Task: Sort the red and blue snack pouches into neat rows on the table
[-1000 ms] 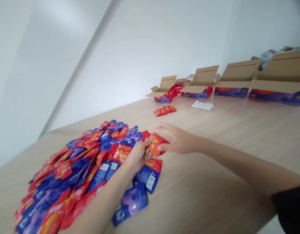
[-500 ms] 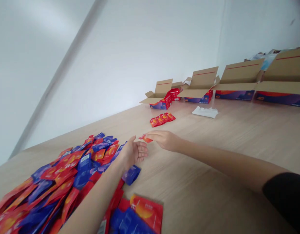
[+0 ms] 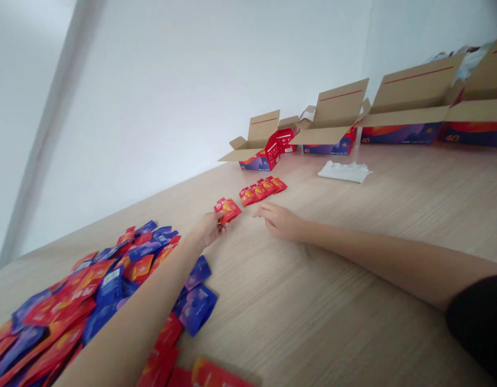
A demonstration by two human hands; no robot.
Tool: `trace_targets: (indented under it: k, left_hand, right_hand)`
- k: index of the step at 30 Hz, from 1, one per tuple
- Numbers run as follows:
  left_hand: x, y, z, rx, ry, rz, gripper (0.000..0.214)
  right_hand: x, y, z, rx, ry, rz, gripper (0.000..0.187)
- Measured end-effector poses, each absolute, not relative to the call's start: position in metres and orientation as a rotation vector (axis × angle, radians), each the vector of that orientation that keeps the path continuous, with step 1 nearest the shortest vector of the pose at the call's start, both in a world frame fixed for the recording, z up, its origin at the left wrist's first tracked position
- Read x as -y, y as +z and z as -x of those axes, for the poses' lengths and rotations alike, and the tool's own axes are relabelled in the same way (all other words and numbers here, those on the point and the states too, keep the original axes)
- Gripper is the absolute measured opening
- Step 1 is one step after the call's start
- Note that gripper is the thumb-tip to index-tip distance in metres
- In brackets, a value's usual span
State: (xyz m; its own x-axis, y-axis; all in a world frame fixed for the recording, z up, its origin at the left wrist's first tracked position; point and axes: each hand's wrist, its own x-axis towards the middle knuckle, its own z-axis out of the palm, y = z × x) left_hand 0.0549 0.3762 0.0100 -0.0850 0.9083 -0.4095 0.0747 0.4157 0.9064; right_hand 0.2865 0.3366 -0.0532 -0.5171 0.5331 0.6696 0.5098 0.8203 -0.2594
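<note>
My left hand (image 3: pixel 208 228) is stretched forward over the wooden table (image 3: pixel 353 258) and pinches a red sachet (image 3: pixel 227 209) by its near edge. My right hand (image 3: pixel 279 220) rests palm down just right of it, fingers loosely extended, holding nothing I can see. A short row of red sachets (image 3: pixel 262 190) lies on the table just beyond both hands. A big heap of red and blue sachets (image 3: pixel 91 290) spreads at the lower left, under my left forearm.
Several open cardboard boxes with red and blue sides (image 3: pixel 333 126) line the far wall. A white crumpled sheet (image 3: pixel 344 171) lies before them. A white wall rises behind the table's far edge.
The red sachet passed from my right hand to my left hand. Both hands moved forward toward the row of red sachets, and the view swung away from the heap.
</note>
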Motion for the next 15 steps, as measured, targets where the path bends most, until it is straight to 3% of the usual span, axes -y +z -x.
trace_targets:
  k: [6, 15]
  left_hand:
    - [-0.440, -0.003, -0.078, -1.628, 1.001, -0.988, 0.036]
    - [-0.485, -0.029, -0.093, -1.712, 0.953, -1.045, 0.037]
  right_hand:
    - [-0.344, -0.071, -0.310, 2.287, 0.339, 1.053, 0.034]
    - [-0.335, -0.065, -0.293, 2.520, 0.232, 0.860, 0.029]
